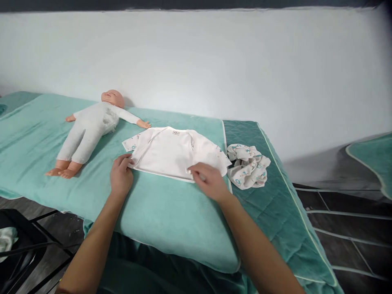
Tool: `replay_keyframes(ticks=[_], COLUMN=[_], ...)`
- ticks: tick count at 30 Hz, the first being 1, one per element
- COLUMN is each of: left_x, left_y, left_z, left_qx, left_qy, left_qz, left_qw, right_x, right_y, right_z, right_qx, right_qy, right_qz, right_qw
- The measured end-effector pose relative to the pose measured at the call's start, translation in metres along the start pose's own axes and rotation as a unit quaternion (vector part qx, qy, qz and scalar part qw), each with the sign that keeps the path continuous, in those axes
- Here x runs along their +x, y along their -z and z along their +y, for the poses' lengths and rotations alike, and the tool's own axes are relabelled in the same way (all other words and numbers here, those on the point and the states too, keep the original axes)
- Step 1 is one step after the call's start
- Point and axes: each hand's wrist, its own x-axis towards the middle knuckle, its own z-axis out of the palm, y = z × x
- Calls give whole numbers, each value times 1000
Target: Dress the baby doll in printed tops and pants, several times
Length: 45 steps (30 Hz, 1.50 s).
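A small white baby shirt [165, 151] with patterned sleeves lies spread flat on the green bed cover. At its lower left corner my left hand [121, 173] pinches the hem between thumb and fingers. My right hand [210, 179] is closed at the bottom edge, right of the middle, with a small white bit of the shirt at its fingertips. Up and to the left, a baby doll [92, 126] in a white suit lies on its back, one hand close to the shirt's collar.
A crumpled patterned cloth [249, 167] rests beside the right sleeve, on a darker quilted cover [294, 228]. Behind the bed rises a white wall [196, 65]. A black chair-like frame [39, 245] stands at lower left, and metal bars [346, 214] run along the right.
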Motion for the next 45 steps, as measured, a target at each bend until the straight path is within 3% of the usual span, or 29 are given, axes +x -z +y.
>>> replay_keyframes(ticks=[3, 5, 9, 13, 16, 20, 24, 33, 38, 41, 45], left_x=[0, -1, -1, -1, 0, 2, 2, 1, -3, -9, -7], left_y=[4, 7, 9, 9, 8, 7, 6, 5, 8, 7, -9], left_z=[3, 4, 7, 10, 10, 8, 8, 8, 15, 31, 76], left_qx=[-40, -60, -93, -101, -103, -104, -109, -84, -1, -2, -91], left_qy=[8, 19, 84, 118, 112, 132, 152, 136, -29, -105, -85], left_qz=[43, 84, 129, 117, 103, 85, 77, 71, 88, 66, -23], left_qw=[998, 994, 984, 981, 983, 982, 979, 985, 996, 992, 992], right_x=[0, -2, -6, -5, 0, 17, 42, 39, 39, 38, 29], right_y=[15, 26, 41, 48, 54, 66, 80, 72, 75, 77, 83], right_z=[29, 51, 72, 66, 65, 80, 104, 128, 121, 115, 114], right_qx=[-52, -117, -194, -225, -197, -199, -215, -238, -226, -238, -257], right_qy=[-122, -202, -352, -428, -424, -353, -344, -393, -451, -472, -486], right_qz=[169, 210, 103, 27, 53, 195, 229, 168, 154, 128, 102], right_qw=[977, 950, 910, 875, 882, 893, 885, 872, 850, 839, 829])
